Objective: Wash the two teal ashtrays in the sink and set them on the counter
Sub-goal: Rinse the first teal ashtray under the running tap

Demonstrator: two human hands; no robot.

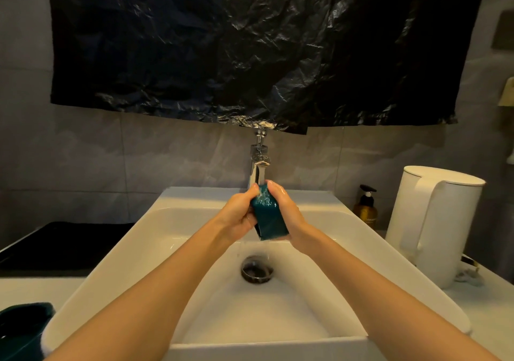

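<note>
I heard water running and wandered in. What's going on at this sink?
A person holds a teal ashtray under the running tap with both hands, the left hand on one side and the right hand on the other, over the white sink. Water splashes on it and drips toward the drain. The second ashtray sits on the counter left of the sink. A white kettle and a soap bottle stand to the right.

Dim, warm yellowish light; glare on the black plastic sheet (250, 40); wide-angle bending at edges.
</note>
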